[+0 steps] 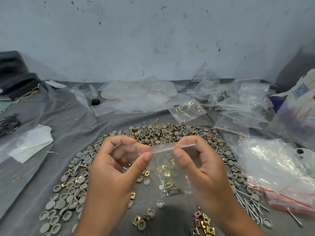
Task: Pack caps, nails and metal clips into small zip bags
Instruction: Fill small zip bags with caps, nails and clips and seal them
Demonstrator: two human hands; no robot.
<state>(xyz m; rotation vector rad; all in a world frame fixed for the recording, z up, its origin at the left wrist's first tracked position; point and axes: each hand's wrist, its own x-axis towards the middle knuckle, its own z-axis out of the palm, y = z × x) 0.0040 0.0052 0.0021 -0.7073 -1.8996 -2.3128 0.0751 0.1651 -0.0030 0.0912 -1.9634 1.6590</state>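
Here the left hand and right hand each pinch the zip bag by its seal, held above the caps; the seal runs left-right, the bag hanging downward with clips and nails inside.

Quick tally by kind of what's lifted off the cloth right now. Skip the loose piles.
Hands pinching the bag's top edge: 2, left hand and right hand
small zip bag: 1
Total: 3
The nails and gold clips inside are too blurred to count.
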